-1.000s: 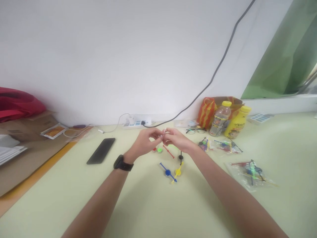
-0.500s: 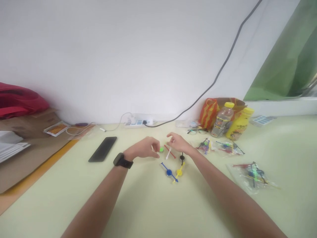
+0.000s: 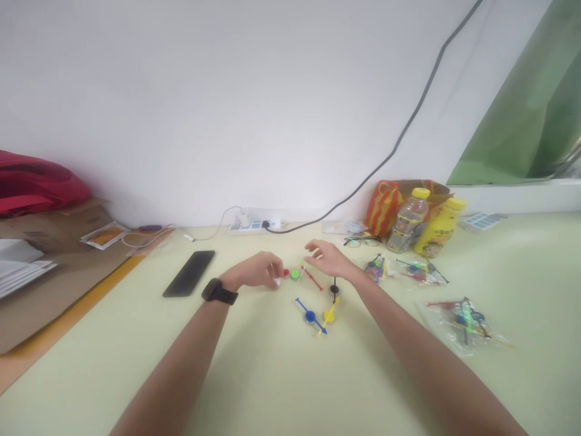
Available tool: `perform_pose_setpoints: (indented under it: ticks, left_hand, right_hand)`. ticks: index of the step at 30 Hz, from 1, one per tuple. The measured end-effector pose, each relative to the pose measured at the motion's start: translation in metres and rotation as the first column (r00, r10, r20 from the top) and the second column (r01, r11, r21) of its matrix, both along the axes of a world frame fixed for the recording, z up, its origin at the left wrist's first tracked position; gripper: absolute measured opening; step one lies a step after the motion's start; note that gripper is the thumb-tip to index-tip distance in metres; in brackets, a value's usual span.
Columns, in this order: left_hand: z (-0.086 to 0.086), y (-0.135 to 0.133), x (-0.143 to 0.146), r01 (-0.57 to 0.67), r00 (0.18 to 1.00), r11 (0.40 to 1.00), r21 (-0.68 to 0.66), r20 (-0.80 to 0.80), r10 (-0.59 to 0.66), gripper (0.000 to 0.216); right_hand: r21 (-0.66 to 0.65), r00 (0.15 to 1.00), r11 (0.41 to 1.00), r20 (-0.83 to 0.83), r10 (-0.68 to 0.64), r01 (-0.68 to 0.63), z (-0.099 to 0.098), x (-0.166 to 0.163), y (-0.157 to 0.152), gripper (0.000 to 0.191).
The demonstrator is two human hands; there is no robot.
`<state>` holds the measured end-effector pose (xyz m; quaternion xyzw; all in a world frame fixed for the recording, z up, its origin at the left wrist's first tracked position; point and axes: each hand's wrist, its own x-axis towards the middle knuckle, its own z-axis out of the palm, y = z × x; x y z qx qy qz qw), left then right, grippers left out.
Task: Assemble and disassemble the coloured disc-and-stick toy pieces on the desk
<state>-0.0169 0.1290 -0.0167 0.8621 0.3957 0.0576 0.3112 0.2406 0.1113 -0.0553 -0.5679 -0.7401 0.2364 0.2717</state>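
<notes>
My left hand (image 3: 258, 271), with a black watch (image 3: 219, 292) on the wrist, rests on the pale table with its fingers curled, the fingertips closed on a small white piece (image 3: 276, 281). A red disc (image 3: 285, 272) and a green disc (image 3: 295, 274) lie just to its right. My right hand (image 3: 329, 259) hovers above the table with fingers apart and nothing in them. A short white stick (image 3: 304, 267) and a red stick (image 3: 312, 278) lie under its fingertips. Nearer me lie a black spinner (image 3: 334, 289), a blue one (image 3: 309, 315) and a yellow one (image 3: 328, 315).
A black phone (image 3: 189, 274) lies to the left and a power strip (image 3: 254, 225) sits by the wall. Glasses (image 3: 361, 240), two bottles (image 3: 407, 224), an orange bag (image 3: 384, 206) and plastic bags of coloured pieces (image 3: 463, 318) are on the right. Cardboard (image 3: 54, 290) lies far left.
Both hands were joined above the table on a white stick. They have parted and dropped: the left went down to the table left of the discs, and the right let the stick go.
</notes>
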Motion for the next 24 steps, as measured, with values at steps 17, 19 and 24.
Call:
perform_pose_setpoints:
  ticks: [17, 19, 24]
  left_hand:
    - [-0.014, 0.002, 0.003, 0.083, 0.996, 0.987, 0.136, 0.034, -0.089, 0.047]
    - [-0.013, 0.0, 0.006, 0.113, 0.992, 0.985, 0.133, 0.04, -0.12, 0.051]
    - [-0.01, -0.003, 0.01, 0.099, 0.995, 0.992, 0.079, -0.002, -0.099, 0.04]
  right_hand:
    - [-0.259, 0.818, 0.965, 0.562, 0.124, 0.031, 0.043, 0.005, -0.031, 0.025]
    - [-0.315, 0.799, 0.948, 0.582, 0.152, 0.049, 0.048, 0.01, -0.032, 0.033]
    - [-0.451, 0.799, 0.891, 0.55, 0.243, 0.04, 0.046, 0.015, -0.032, 0.029]
